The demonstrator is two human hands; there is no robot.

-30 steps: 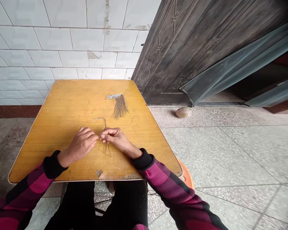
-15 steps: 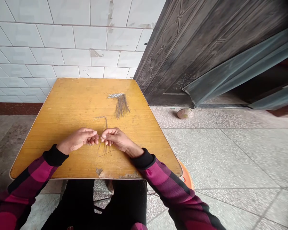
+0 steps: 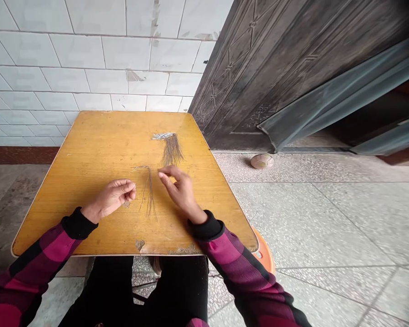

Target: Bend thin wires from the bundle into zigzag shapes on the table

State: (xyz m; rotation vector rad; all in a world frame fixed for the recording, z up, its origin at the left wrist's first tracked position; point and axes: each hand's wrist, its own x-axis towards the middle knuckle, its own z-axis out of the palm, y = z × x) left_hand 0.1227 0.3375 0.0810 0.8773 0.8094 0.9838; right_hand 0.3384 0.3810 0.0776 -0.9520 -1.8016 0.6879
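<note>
My left hand [image 3: 116,195] is held over the left middle of the wooden table [image 3: 88,150], thumb pressed to curled fingers; anything in the pinch is too small to make out. Thumb and forefinger of my right hand [image 3: 182,190] come together just below a bundle of thin wire-like strands [image 3: 172,149], pale and twisted at one end and dark and splayed at the other. Whatever they may hold does not show. Between my hands a few loose bent strands [image 3: 151,190] lie on the tabletop, with their ends pointing towards me.
A white tiled wall [image 3: 98,52] stands behind the table, and a dark carved door [image 3: 238,86] with a grey-green curtain [image 3: 313,109] is at the right. A ball [image 3: 261,161] rests on the floor. An orange stool [image 3: 266,254] pokes out by the table's right corner.
My hands have parted. The right has moved up and right towards the bundle, while the left has shifted slightly left. The bent strand seen across the loose strands below my hands no longer shows there.
</note>
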